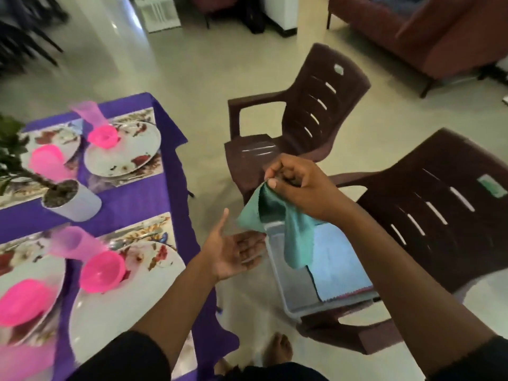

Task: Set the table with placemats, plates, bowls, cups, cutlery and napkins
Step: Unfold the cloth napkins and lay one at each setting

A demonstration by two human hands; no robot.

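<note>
The right hand [298, 188] pinches a green napkin [277, 229] by one corner, fingers curled on it so it hangs free above the tray [286, 295] on the near chair [428, 215], likely to shake it loose from the stack of napkins [338, 268] beneath. The left hand [233, 254] waits just below, palm up and fingers spread wide, holding nothing, seemingly ready to catch the cloth for folding. On the purple table [154, 199] four plates show, four pink bowls, two pink cups, and one potted plant [68, 199]; two brown chairs stand beside it
</note>
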